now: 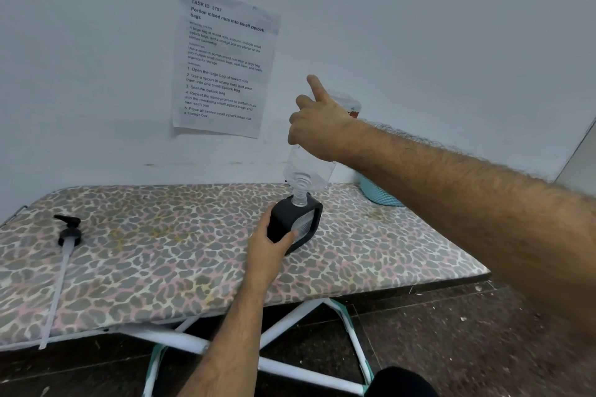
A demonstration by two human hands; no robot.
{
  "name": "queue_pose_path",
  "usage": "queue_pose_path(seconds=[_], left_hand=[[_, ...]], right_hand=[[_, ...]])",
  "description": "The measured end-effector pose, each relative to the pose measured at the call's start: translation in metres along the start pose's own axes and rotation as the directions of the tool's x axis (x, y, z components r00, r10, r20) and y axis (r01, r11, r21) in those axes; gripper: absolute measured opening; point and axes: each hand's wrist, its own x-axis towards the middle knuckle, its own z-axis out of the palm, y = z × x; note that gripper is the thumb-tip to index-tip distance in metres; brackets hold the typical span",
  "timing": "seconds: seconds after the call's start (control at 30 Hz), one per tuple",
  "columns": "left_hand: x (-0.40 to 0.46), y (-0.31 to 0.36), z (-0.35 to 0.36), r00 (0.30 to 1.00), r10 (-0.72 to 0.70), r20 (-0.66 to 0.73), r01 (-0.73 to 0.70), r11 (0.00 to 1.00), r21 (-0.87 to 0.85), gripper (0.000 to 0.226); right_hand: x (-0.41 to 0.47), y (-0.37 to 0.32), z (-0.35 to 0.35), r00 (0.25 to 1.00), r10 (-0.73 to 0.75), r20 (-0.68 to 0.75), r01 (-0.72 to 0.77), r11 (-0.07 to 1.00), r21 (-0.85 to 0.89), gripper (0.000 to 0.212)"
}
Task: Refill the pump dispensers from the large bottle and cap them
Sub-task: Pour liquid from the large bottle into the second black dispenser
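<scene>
A black dispenser bottle (295, 222) with its neck uncapped stands on the leopard-print board (161, 251). My left hand (269, 243) grips its near side. My right hand (314, 119) holds a large clear plastic bottle (308, 171) upside down above it, index finger sticking up. The clear bottle's threaded mouth sits right at the dispenser's opening. A black pump head (69, 230) with its long white tube lies on the board at the far left.
A light blue basket (377, 193) stands at the board's back right, partly behind my right arm. A printed sheet (225, 61) is taped to the wall. The board rests on white crossed legs (290, 322) over a dark floor.
</scene>
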Motion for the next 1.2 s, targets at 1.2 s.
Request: queue_pose_path(seconds=[1.2], left_hand=[[-0.001,0.002,0.002,1.000,-0.022,-0.019,0.023,1.000,0.018,0.063]], right_hand=[[-0.055,0.013,0.065,0.968,0.230,0.104,-0.252,0.895,0.368,0.065]])
